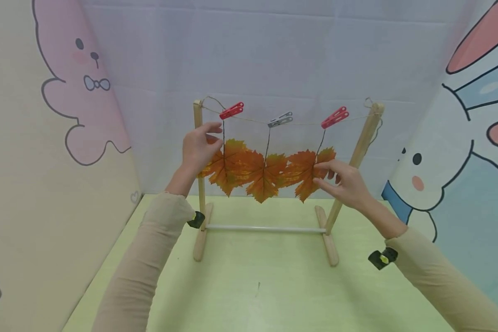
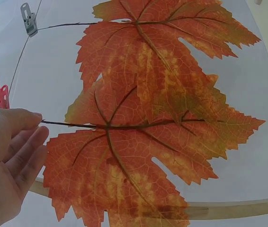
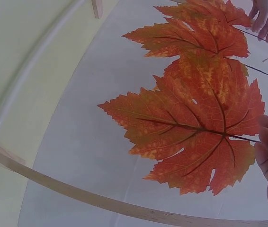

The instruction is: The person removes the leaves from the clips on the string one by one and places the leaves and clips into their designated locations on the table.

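Three orange-red artificial maple leaves hang side by side from a string, held by clothespins at their stems. Beside the stem of the left leaf [image 2: 124, 156] is my left hand [image 1: 199, 145], thumb and fingers apart, just below a red clothespin [image 1: 231, 110]. My right hand [image 1: 344, 182] is at the right leaf [image 3: 195, 127]; its spread thumb and fingertips overlap the leaf edge in the head view. The middle leaf [image 1: 264, 177] hangs from a grey clothespin [image 1: 280, 120]. Another red clothespin [image 1: 334, 117] is above the right leaf.
The string [image 1: 307, 123] runs between two wooden posts, the left post [image 1: 198, 115] and the right post [image 1: 365, 136]. A white rod [image 1: 265, 228] joins their feet on the light green table [image 1: 257, 263]. Cartoon-printed panels flank both sides, with a pale cloth behind.
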The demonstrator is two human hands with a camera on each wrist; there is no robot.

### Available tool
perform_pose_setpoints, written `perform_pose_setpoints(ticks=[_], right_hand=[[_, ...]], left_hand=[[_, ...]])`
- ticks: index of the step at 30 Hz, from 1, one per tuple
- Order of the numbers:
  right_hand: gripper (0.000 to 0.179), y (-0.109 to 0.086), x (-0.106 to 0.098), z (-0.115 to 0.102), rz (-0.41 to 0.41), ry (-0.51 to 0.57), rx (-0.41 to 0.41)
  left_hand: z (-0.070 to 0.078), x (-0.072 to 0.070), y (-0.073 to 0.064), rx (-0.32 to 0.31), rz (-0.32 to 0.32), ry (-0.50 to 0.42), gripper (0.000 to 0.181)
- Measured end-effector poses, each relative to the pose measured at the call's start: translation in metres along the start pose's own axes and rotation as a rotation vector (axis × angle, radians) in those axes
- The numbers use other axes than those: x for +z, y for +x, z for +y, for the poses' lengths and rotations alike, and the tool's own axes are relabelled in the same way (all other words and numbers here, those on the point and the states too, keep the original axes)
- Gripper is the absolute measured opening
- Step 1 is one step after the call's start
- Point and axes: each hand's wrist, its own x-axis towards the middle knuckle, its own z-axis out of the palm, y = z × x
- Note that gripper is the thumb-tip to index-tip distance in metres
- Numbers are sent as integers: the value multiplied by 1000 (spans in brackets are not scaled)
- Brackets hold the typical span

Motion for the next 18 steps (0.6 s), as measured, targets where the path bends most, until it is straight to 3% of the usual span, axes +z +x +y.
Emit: perform_pose_setpoints(ticks=[18], right_hand=[[31,31,0,-13,9,34,-67]], left_hand=[[1,10,6,-39,27,25,24]])
